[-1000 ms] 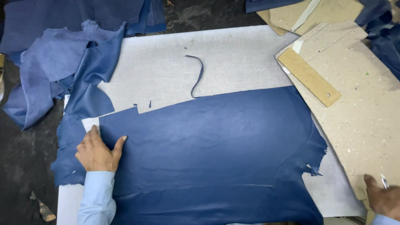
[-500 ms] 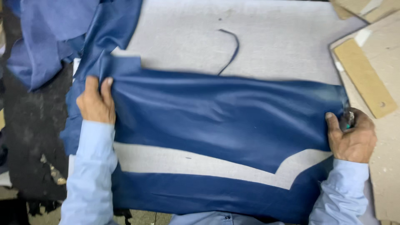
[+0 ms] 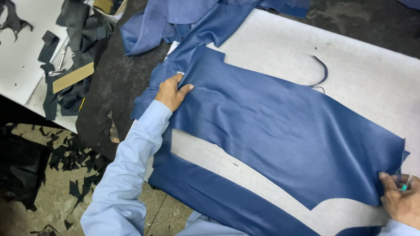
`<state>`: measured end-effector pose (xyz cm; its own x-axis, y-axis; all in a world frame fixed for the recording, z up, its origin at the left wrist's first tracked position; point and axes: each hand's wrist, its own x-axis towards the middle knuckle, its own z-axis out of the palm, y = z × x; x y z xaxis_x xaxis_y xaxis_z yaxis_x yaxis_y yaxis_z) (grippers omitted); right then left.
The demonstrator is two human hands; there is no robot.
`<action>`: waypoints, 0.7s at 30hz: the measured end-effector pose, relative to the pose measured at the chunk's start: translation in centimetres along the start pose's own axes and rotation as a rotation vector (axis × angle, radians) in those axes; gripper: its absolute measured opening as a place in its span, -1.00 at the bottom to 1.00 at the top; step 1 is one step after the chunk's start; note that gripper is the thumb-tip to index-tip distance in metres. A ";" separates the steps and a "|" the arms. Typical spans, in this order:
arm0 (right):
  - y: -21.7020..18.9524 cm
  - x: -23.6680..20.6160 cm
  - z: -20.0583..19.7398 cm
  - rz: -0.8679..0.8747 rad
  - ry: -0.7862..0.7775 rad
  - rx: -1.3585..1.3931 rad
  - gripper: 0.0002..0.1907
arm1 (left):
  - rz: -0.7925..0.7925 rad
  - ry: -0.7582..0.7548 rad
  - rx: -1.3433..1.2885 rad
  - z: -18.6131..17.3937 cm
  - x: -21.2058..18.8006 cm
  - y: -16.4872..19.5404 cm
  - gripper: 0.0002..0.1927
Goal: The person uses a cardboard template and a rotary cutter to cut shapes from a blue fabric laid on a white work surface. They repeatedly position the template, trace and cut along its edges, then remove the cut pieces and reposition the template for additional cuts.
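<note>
A large dark blue leather sheet (image 3: 280,131) lies across a light grey cutting board (image 3: 367,74). My left hand (image 3: 171,92) grips its left edge, the fingers pinched on the leather. At the bottom right, my right hand (image 3: 401,202) holds the sheet's right edge and also has a small green-tipped tool between its fingers. A long strip of the same blue leather (image 3: 218,196) lies separate along the near side, with bare board between it and the main sheet. A thin curled blue offcut (image 3: 321,72) rests on the board beyond the sheet.
More blue leather pieces (image 3: 175,22) are heaped at the top. A second white table (image 3: 22,57) at the left carries black scraps and a tan cardboard strip (image 3: 72,78). Black offcuts (image 3: 65,161) litter the floor at lower left.
The view has swung and tilted to the left. Both hands keep their hold on the sheet's two ends, and the sheet now lies at a slant, spread flatter across the board.
</note>
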<state>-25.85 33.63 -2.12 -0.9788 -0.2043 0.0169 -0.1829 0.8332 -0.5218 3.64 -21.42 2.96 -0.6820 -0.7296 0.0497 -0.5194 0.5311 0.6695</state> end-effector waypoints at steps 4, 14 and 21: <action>-1.2 2.2 0.4 -0.189 -0.057 0.044 -0.73 | -0.155 -0.073 -0.100 -0.9 -1.3 -1.1 -0.60; -2.2 2.9 -4.8 -0.059 -0.050 0.155 -0.59 | -0.062 0.075 0.468 -0.4 -2.8 -2.8 -0.63; 0.9 4.9 -6.7 0.110 0.048 0.401 -0.72 | 0.411 -0.014 0.575 11.4 -5.5 4.2 -0.04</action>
<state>-31.43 36.83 3.24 -0.9954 -0.0935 -0.0224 -0.0362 0.5805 -0.8134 -0.72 -10.27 -2.93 -0.8859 -0.4174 0.2022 -0.4051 0.9087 0.1010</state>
